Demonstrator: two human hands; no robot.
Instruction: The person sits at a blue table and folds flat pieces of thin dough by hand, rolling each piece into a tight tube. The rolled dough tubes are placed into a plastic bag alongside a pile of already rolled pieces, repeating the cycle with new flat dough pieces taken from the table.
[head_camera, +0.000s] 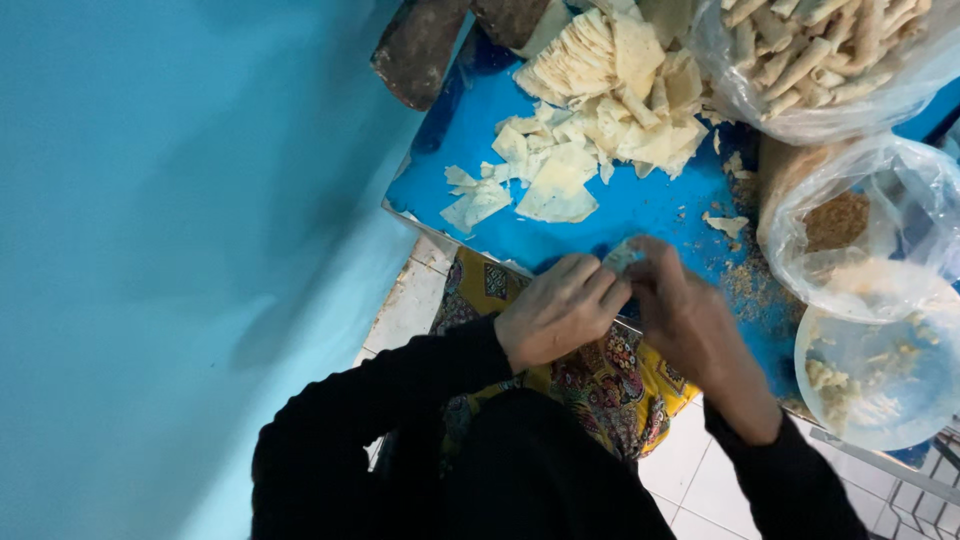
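Both hands meet at the near edge of the blue tabletop (640, 205), pinching one small pale pastry piece (622, 257) between them. Left hand (560, 308) and right hand (685, 318) each have a closed grip on it, fingertips touching. It sits right at the fingertips, and its long axis is hard to tell. Thin, dry-looking wrapper sheets (600, 110) lie well beyond, with crumbly filling in a clear bag (850, 230) to the right.

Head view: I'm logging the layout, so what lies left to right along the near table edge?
Left hand → small pale pastry piece in both hands' grip → right hand → round clear plastic bowl.
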